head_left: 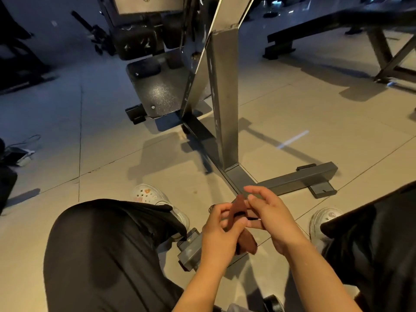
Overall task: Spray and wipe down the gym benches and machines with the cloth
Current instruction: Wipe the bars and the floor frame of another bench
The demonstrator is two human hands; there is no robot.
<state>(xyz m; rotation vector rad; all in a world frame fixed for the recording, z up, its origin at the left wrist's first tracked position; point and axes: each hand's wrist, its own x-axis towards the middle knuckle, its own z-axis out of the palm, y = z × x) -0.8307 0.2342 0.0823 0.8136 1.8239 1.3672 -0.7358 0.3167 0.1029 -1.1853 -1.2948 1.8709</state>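
Two hands meet at six o'clock above the floor, left hand (221, 224) gripping a brown cloth (242, 219) while right hand (270, 212) fingers pinch its edge, seemingly refolding it before wiping the machine frame (224, 104) at twelve o'clock.

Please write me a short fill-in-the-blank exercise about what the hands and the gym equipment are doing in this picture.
1. Both hands hold a folded ____ cloth.
2. The left hand wears a ____ on one finger.
3. The steel upright of the machine stands on a ____ floor.
4. The person's shoes are ____.

Missing words: brown; ring; tiled; white
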